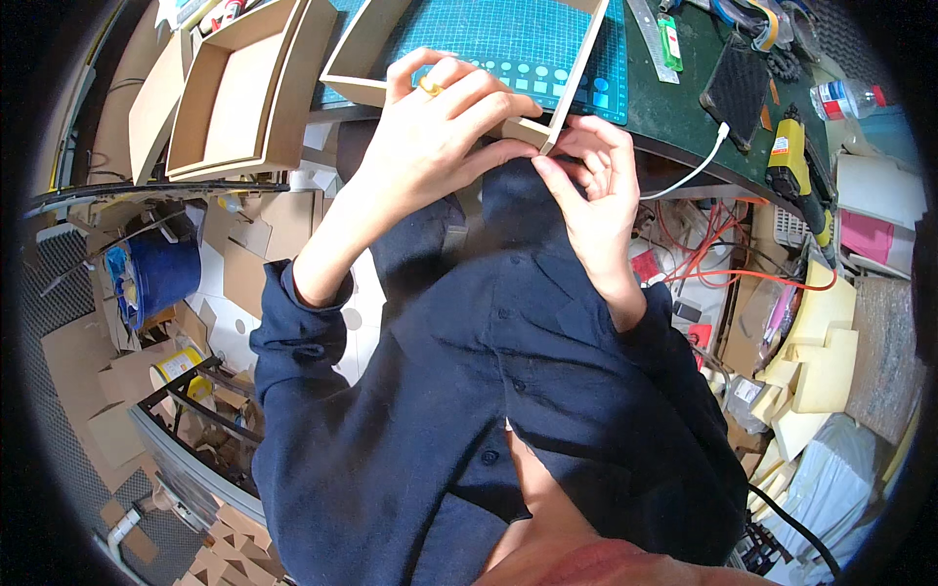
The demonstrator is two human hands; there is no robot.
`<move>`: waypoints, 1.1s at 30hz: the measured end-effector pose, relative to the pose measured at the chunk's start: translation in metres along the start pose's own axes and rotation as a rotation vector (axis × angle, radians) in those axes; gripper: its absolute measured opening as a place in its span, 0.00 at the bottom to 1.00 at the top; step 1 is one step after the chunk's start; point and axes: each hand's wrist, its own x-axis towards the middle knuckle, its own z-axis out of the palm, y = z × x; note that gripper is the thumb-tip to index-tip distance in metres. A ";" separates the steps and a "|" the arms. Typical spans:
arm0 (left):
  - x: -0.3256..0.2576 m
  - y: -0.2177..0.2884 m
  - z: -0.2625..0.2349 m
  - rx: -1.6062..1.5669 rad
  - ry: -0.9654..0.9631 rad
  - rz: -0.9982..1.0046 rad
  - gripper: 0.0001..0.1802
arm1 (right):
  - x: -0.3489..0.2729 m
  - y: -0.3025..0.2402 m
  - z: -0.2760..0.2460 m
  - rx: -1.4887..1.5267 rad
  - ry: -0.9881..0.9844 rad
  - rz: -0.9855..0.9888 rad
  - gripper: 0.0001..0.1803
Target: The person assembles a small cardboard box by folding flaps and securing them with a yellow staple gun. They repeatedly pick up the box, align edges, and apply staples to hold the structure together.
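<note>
An open, low-walled cardboard frame (354,91) rests on the teal cutting mat (608,68) at the table's near edge. My left hand (440,122) lies over its near wall, fingers bent across the top, with the thumb by the near right corner. At that same corner my right hand (598,186) has its thumb and index finger pinched on the cardboard, the other fingers curled behind. Both thumb tips almost meet there. The mat shows through the frame, and part of the near wall is hidden behind my left hand.
A cardboard box (230,88) stands at the left. On the table's right lie a ruler (653,39), a green-labelled small item (669,41), a black phone-like device (735,93) with a white cable, a yellow-black tool (789,166) and a plastic bottle (842,101).
</note>
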 end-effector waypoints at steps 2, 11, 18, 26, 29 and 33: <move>0.001 -0.001 0.001 -0.017 0.015 0.007 0.18 | 0.003 0.003 0.003 -0.013 0.013 -0.033 0.28; 0.019 -0.007 -0.001 -0.172 0.063 -0.022 0.13 | 0.013 0.012 0.012 0.144 0.063 0.036 0.25; 0.020 -0.010 0.001 -0.262 0.106 -0.039 0.12 | 0.013 0.025 0.018 0.167 0.115 -0.014 0.20; 0.017 -0.012 0.007 -0.258 0.138 0.033 0.14 | 0.008 0.034 0.027 0.138 0.226 -0.030 0.11; 0.016 -0.017 0.010 -0.269 0.136 0.046 0.14 | 0.008 0.033 0.030 0.166 0.246 -0.027 0.10; 0.018 -0.021 0.012 -0.302 0.149 0.055 0.14 | 0.009 0.038 0.035 0.134 0.272 -0.073 0.10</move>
